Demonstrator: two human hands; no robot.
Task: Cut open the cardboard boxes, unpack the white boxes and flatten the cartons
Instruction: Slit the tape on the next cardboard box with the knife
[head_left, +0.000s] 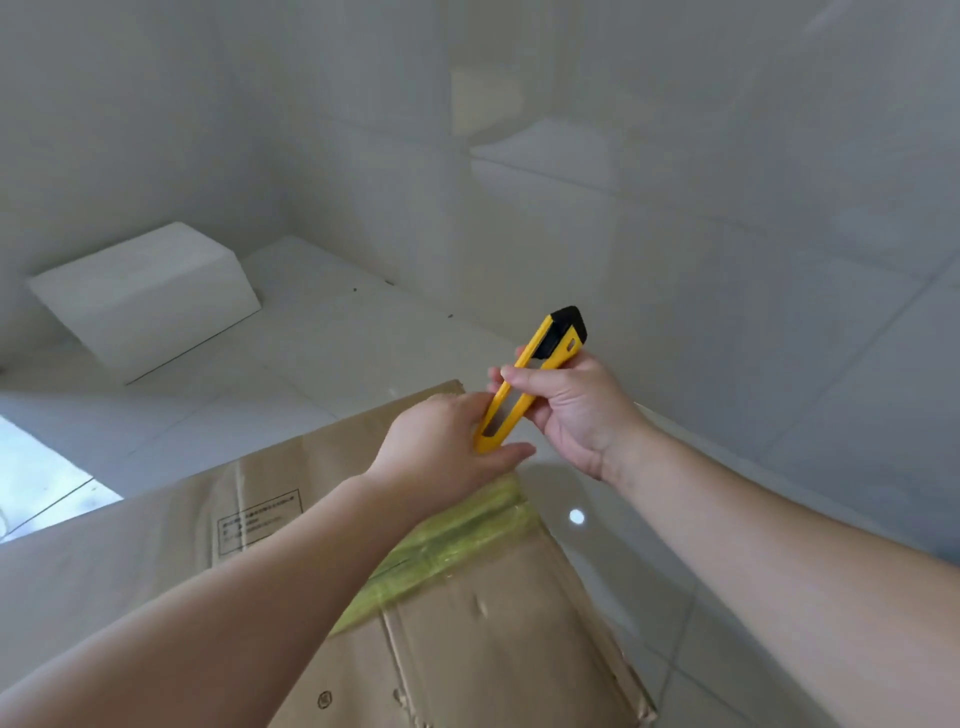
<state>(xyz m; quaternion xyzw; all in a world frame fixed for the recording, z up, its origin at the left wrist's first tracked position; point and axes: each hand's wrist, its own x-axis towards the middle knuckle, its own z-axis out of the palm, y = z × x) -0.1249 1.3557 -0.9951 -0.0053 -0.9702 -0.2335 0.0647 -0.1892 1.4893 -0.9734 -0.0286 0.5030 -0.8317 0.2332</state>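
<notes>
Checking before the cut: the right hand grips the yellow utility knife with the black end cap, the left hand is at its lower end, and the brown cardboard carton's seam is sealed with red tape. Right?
Not quite: in the head view the tape on the brown cardboard carton is yellow-green, not red. The rest holds: the right hand grips the yellow utility knife with the black end cap, and the left hand is at its lower end.

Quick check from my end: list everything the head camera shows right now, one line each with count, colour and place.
cardboard box: one, brown, bottom centre, still closed
tape: one strip, yellow-green, along the cardboard box's top seam
utility knife: one, yellow with black end, held above the box's far edge
white box: one, white, on the floor at far left by the wall
floor: white tiles, glossy
left hand: touches the knife's lower end
right hand: grips the knife's handle
</notes>
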